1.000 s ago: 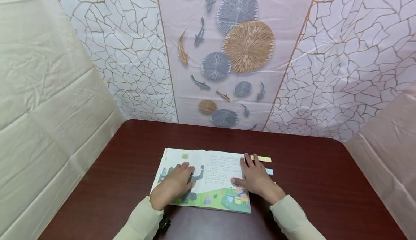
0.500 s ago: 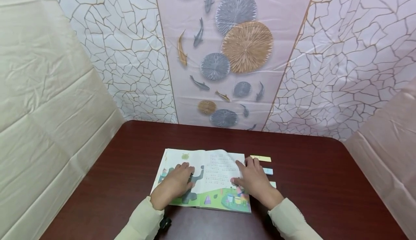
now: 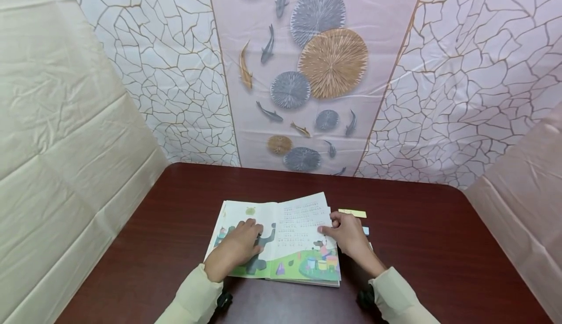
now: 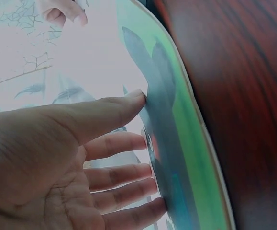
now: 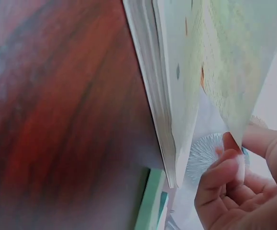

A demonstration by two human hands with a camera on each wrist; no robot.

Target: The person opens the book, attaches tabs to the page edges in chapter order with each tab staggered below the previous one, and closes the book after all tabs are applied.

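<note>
An illustrated book (image 3: pixel 263 270) lies spread on the dark table, pictures on its left page and lines of print on the right. My left hand (image 3: pixel 237 246) rests on the left page; in the left wrist view its fingertips (image 4: pixel 138 140) touch the paper with the fingers nearly straight. Between thumb and curled fingers, my right hand (image 3: pixel 350 234) pinches the outer edge of the right page (image 3: pixel 303 216), which is lifted off those beneath. The right wrist view shows the raised page (image 5: pixel 243 62) held at its edge, apart from the stack below.
Beside the book's right edge lie a yellow strip (image 3: pixel 353 213) and a light blue strip (image 3: pixel 366 231), the latter partly behind the right hand. A brown wooden table (image 3: pixel 421 246) extends around the book. Patterned cloth (image 3: pixel 290 119) hangs behind it.
My right hand's fingers have curled from lying flat on the right page to pinching its edge. That page has buckled, then risen off the stack. My left hand has stayed in place.
</note>
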